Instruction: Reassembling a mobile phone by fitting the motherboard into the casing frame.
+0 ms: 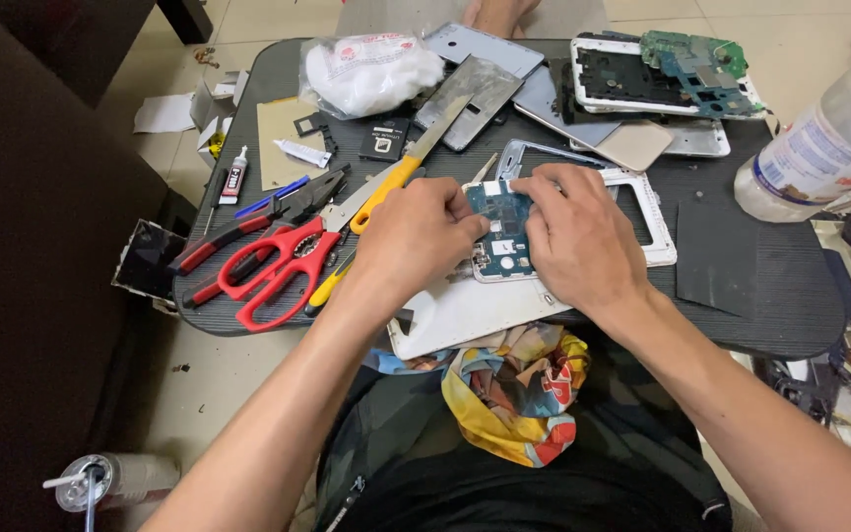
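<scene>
Both hands, left hand [424,229] and right hand [575,236], pinched the blue-green phone circuit board [500,212]; lifting it free likely required gentle prying toward 12 o'clock.

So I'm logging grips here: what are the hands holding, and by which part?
Both hands, left hand and right hand, grip the blue circuit board at its side edges with their fingers.

A clear plastic bottle [824,148] with a white-and-blue label lies at the table's right edge. A small glue tube [234,177] with a dark label rests far left. A transparent bag [366,71] of white cotton sits at the far side.
</scene>
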